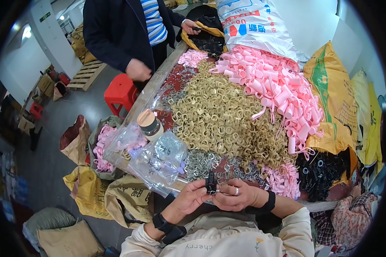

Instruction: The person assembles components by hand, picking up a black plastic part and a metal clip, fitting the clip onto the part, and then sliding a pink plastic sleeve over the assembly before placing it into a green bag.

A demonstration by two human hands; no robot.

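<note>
Close to my body, at the table's near edge, my left hand (190,198) pinches a small black plastic part (211,183) upright between thumb and fingers. My right hand (235,195), with a ring on one finger, is closed against the part's lower end. A bit of shiny metal shows there; what the right fingertips grip is mostly hidden. Just beyond the hands lie small silver wire clips (201,165). Behind them spreads a large heap of tan plastic buckles (218,113). To the right of my hands is a pile of small pink pieces (283,180).
Pink tubes with straps (283,92) spill from a white sack (257,30). Black parts (321,171) lie by a yellow sack (330,94). A bottle (150,124) and clear bags (158,158) sit left. Another person (128,34) stands across, near a red stool (121,94).
</note>
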